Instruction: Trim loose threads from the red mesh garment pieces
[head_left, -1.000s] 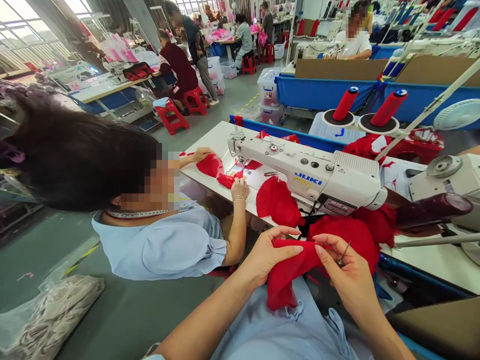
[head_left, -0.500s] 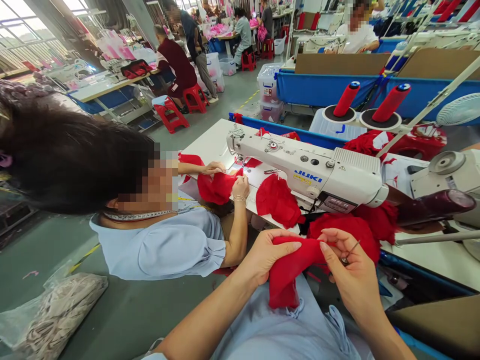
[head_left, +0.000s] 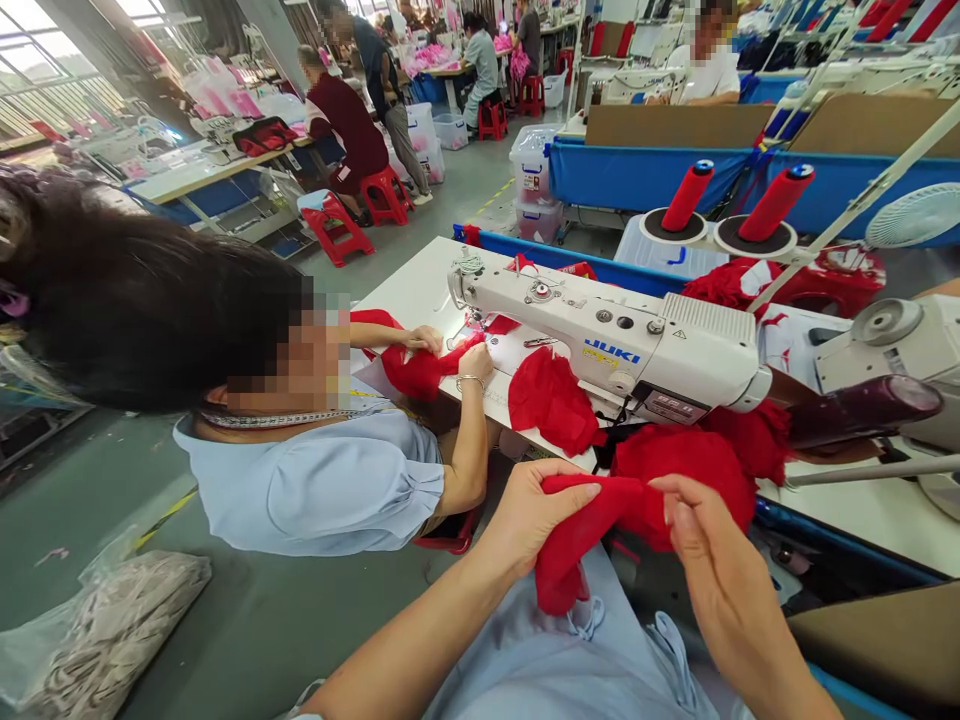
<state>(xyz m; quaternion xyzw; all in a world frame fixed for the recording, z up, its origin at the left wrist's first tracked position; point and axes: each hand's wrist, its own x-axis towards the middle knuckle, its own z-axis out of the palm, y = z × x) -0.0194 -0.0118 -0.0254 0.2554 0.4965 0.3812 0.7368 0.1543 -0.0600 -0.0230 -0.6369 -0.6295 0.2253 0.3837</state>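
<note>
A folded piece of red cloth [head_left: 581, 540] hangs over my lap. My left hand [head_left: 540, 510] pinches its upper edge between thumb and fingers. Just right of the cloth's end, my right hand [head_left: 720, 570] has its fingers curled in and its thumb against them. Whatever it holds is hidden, and no cloth shows clearly in its grip. Behind my hands, a heap of red cloth [head_left: 686, 475] lies on the sewing table.
To my left a co-worker in a light blue top [head_left: 322, 480] guides red cloth at a white sewing machine [head_left: 600, 325]. Red thread cones [head_left: 776, 203] stand beyond it. A bag of beige strips [head_left: 124, 625] lies on the floor.
My right hand has come off the cloth's right end, and the thin metal piece seen in it before no longer shows. My left hand keeps its pinch. The co-worker's hands have shifted slightly.
</note>
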